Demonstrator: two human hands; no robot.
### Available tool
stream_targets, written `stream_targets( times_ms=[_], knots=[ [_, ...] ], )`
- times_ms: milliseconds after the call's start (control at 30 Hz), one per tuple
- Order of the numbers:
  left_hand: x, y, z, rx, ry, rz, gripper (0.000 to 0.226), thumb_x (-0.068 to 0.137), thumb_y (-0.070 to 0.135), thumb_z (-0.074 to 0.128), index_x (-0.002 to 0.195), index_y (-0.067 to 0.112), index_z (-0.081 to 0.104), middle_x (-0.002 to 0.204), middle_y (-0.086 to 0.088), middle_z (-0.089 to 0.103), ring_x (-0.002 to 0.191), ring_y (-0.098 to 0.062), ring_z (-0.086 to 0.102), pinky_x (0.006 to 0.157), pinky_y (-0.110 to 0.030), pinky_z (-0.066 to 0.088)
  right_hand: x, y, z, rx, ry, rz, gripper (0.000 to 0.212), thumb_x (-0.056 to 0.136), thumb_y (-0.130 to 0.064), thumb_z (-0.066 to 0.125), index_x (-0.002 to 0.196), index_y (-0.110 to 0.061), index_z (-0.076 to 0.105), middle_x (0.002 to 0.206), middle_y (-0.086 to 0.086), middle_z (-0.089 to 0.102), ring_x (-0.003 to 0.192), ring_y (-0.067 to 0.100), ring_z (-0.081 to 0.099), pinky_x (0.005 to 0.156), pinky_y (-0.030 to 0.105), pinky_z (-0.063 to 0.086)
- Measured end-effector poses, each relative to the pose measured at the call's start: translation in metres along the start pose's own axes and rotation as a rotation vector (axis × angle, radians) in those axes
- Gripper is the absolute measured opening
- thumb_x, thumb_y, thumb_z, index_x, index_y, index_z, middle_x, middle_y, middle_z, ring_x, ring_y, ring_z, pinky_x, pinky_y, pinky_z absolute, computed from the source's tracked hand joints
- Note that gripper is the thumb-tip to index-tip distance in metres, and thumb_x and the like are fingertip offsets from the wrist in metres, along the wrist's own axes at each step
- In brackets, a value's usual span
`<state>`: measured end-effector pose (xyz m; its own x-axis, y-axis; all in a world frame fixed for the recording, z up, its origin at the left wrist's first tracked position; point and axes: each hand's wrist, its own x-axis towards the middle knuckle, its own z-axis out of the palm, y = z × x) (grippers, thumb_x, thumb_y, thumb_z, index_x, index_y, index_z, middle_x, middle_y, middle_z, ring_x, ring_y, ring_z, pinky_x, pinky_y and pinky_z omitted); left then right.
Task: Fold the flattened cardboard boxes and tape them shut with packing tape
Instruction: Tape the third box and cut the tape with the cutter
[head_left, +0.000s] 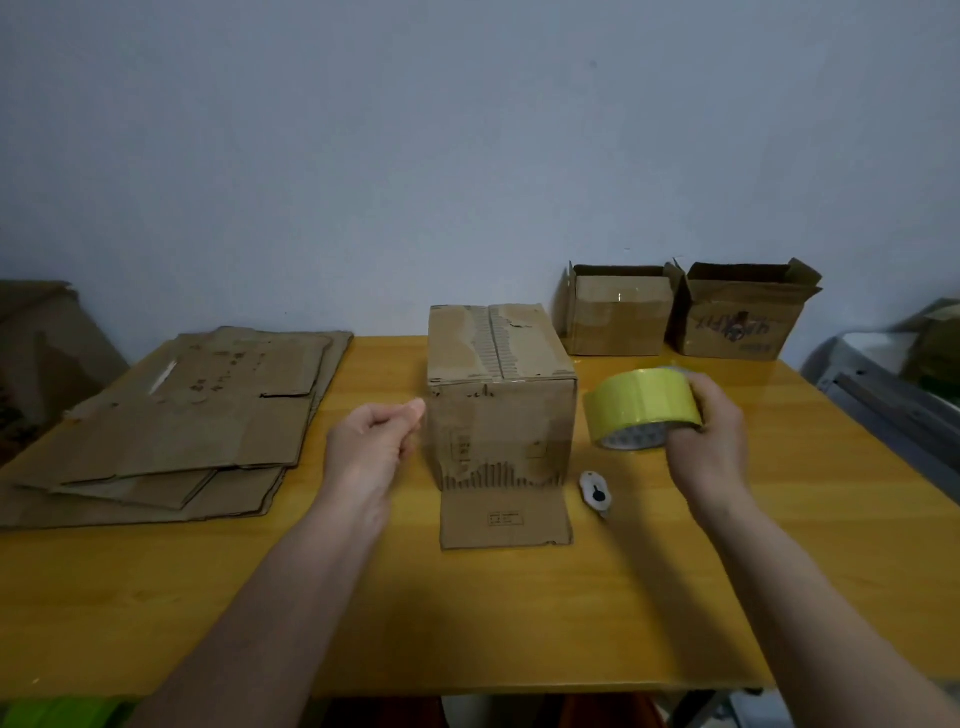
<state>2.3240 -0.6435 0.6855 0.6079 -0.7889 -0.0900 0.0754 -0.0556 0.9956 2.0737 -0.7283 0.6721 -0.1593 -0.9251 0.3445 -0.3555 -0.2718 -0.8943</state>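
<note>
left hand (375, 439): fingers curled, pinch-like, contents unclear, just left of box
right hand (702, 431): grips tape roll (641, 408), just right of box
box (500, 395): table centre, between hands
seam: runs away from viewer
nearer: about equal

My right hand (709, 441) grips the yellow tape roll (641, 408) just right of the folded box (501, 400). My left hand (371, 441) pinches what may be the tape's clear end. A small cutter (596, 493) lies on the table (519, 613).
</note>
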Motion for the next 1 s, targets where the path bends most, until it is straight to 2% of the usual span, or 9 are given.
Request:
stream_targets(
  times_ms=[167,267,333,467,600,700,867,933,1000],
  knots=[
    [0.014,0.014,0.012,-0.020,0.075,0.039,0.024,0.082,0.030,0.074,0.073,0.014,0.059,0.068,0.001,0.057,0.068,-0.016,0.052,0.074,-0.031,0.049,0.014,-0.012,0.001,0.017,-0.071,-0.060,0.044,0.082,0.020,0.037,0.101,-0.015,0.054,0.088,0.000,0.054,0.084,0.014,0.050,0.058,0.022,0.039],
    [0.023,0.022,0.023,0.008,0.131,0.066,0.025,0.084,0.028,0.073,0.070,0.015,0.057,0.071,0.001,0.058,0.070,-0.015,0.052,0.082,-0.034,0.050,0.026,-0.018,-0.003,-0.068,-0.050,-0.130,0.045,0.078,0.021,0.038,0.100,-0.015,0.053,0.089,0.002,0.052,0.078,0.011,0.048,0.056,0.023,0.040],
    [0.028,0.026,0.029,0.030,0.152,0.064,0.023,0.085,0.026,0.073,0.072,0.014,0.057,0.075,0.002,0.059,0.073,-0.015,0.052,0.087,-0.035,0.049,0.034,-0.020,-0.004,-0.142,-0.035,-0.158,0.043,0.078,0.020,0.039,0.099,-0.015,0.052,0.090,0.005,0.052,0.080,0.015,0.048,0.056,0.026,0.041],
    [0.035,0.023,0.027,0.084,0.219,0.072,0.020,0.087,0.026,0.071,0.084,0.008,0.062,0.081,0.002,0.059,0.080,-0.016,0.052,0.086,-0.034,0.046,0.044,-0.013,-0.009,-0.336,-0.046,-0.176,0.036,0.080,0.016,0.043,0.098,-0.015,0.050,0.086,0.006,0.051,0.079,0.023,0.048,0.060,0.040,0.044],
    [0.042,0.022,0.027,0.149,0.212,0.096,0.023,0.087,0.028,0.069,0.088,0.006,0.063,0.081,0.001,0.059,0.074,-0.010,0.050,0.077,-0.031,0.039,0.053,-0.009,-0.009,-0.442,-0.076,-0.177,0.030,0.082,0.015,0.044,0.096,-0.011,0.049,0.085,0.008,0.050,0.078,0.027,0.048,0.059,0.041,0.041],
    [0.048,0.022,0.026,0.145,0.219,0.086,0.022,0.088,0.026,0.069,0.089,0.006,0.062,0.080,0.001,0.057,0.071,-0.010,0.049,0.075,-0.030,0.039,0.058,-0.006,-0.001,-0.495,-0.096,-0.196,0.029,0.083,0.014,0.045,0.096,-0.011,0.049,0.084,0.006,0.049,0.079,0.026,0.047,0.059,0.038,0.038],
    [0.058,0.006,0.022,0.110,0.182,-0.044,0.021,0.085,0.026,0.072,0.088,0.008,0.062,0.081,0.000,0.059,0.077,-0.014,0.050,0.082,-0.033,0.043,0.063,0.011,0.014,-0.553,-0.154,-0.196,0.028,0.081,0.015,0.048,0.090,-0.012,0.045,0.085,0.008,0.050,0.082,0.031,0.048,0.063,0.040,0.038],
    [0.060,-0.003,0.023,0.040,0.142,-0.137,0.019,0.085,0.026,0.072,0.089,0.010,0.062,0.083,0.001,0.059,0.079,-0.014,0.051,0.087,-0.034,0.045,0.059,0.020,0.022,-0.532,-0.193,-0.155,0.025,0.084,0.012,0.049,0.098,-0.009,0.048,0.089,0.008,0.050,0.088,0.033,0.051,0.067,0.042,0.043],
    [0.062,-0.007,0.026,-0.025,0.108,-0.204,0.016,0.086,0.025,0.071,0.086,0.014,0.059,0.082,0.001,0.059,0.076,-0.013,0.052,0.084,-0.032,0.047,0.056,0.027,0.030,-0.486,-0.217,-0.108,0.027,0.088,0.009,0.050,0.110,-0.007,0.050,0.094,0.007,0.048,0.093,0.033,0.052,0.074,0.044,0.046]
  ],
)
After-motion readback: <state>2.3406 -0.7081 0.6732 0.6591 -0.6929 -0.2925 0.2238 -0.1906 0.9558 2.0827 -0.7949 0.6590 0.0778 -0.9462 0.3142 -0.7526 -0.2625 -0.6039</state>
